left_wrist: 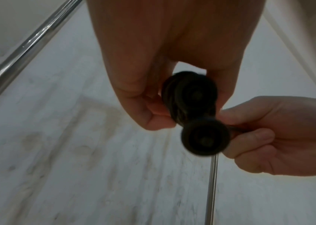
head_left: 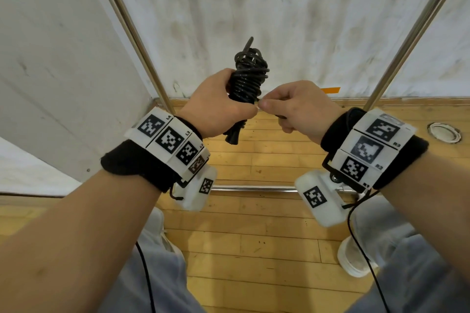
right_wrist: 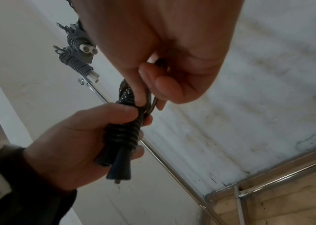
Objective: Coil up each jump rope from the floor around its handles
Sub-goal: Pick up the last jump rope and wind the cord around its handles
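Observation:
A black jump rope (head_left: 248, 76) is wound in many turns around its two black handles, held upright in front of the wall. My left hand (head_left: 218, 104) grips the wound bundle (right_wrist: 124, 135) around its middle; the handle ends (left_wrist: 204, 138) stick out below the fist. My right hand (head_left: 292, 107) pinches a short loop of the rope (right_wrist: 152, 102) beside the bundle, thumb and fingers curled on it. In the left wrist view both round handle ends face the camera, blurred.
Metal rack poles (head_left: 127, 20) slant up on both sides, with a low bar (head_left: 254, 188) across the wooden floor (head_left: 254, 236). Coiled grey ropes with white handles (right_wrist: 80, 67) hang on the rack. A round floor fitting (head_left: 443, 132) lies at right.

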